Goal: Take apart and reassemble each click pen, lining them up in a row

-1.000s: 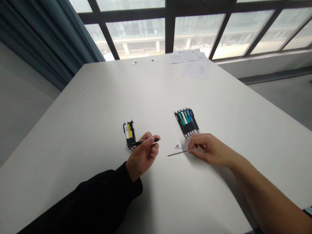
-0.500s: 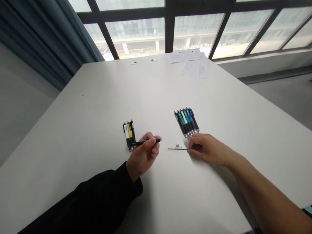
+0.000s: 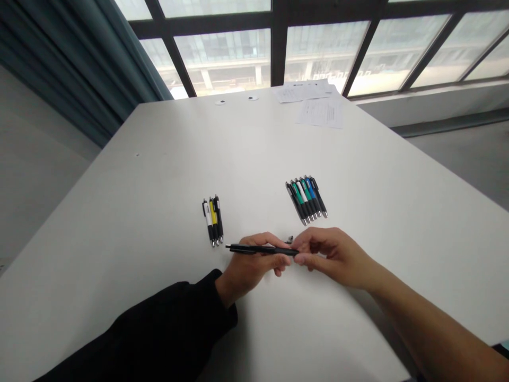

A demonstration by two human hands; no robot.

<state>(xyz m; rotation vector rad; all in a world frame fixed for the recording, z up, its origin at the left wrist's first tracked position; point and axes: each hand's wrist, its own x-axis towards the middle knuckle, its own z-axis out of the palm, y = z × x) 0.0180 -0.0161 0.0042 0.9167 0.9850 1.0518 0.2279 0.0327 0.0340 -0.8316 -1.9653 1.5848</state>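
My left hand (image 3: 254,265) is closed around a black pen barrel (image 3: 242,249), which lies nearly level with its push-button end to the left. At the barrel's right end, the fingertips of my right hand (image 3: 326,252) are pinched together, touching it. The thin refill is out of sight, in the barrel or behind these fingers. Just behind the fingertips a small metal pen tip (image 3: 290,239) lies on the table, partly covered; beside it a small thin part is mostly hidden.
Left of my hands lie several pens in a row, white, yellow and black (image 3: 213,220). Behind my right hand is a second row of pens (image 3: 305,199) in black, green, white and blue. Papers (image 3: 318,109) lie at the white table's (image 3: 178,154) far edge, below the windows.
My hands have come together. My right hand has brought the dark refill left to the barrel's end, and the refill no longer shows. The barrel has shifted right and a little nearer.
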